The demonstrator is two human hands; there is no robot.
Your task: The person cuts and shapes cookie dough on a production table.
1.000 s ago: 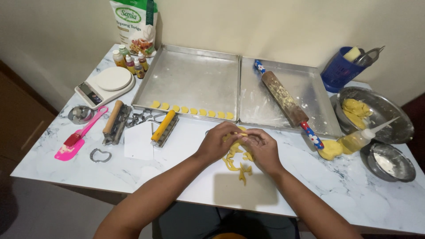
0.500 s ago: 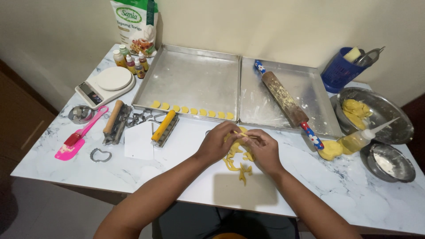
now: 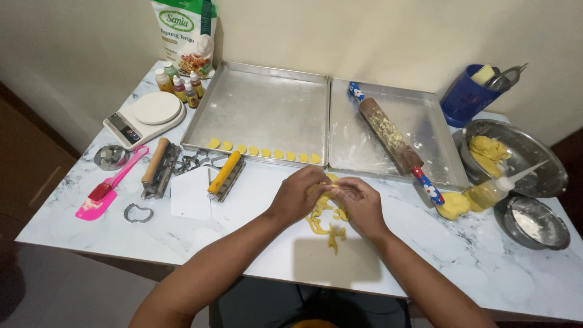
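My left hand and my right hand meet fingertip to fingertip over a ragged sheet of yellow dough scraps on the marble table. Both hands pinch the dough at its upper edge. Behind them, a row of small yellow dough rounds lines the front edge of the left baking tray. A wooden rolling pin with patterned handles lies slantwise in the right baking tray.
Two roller cutters, metal cookie cutters, a pink spatula, a scale, small bottles and a flour bag lie left. A dough bowl, squeeze bottle, dough lump, flour bowl and blue holder stand right.
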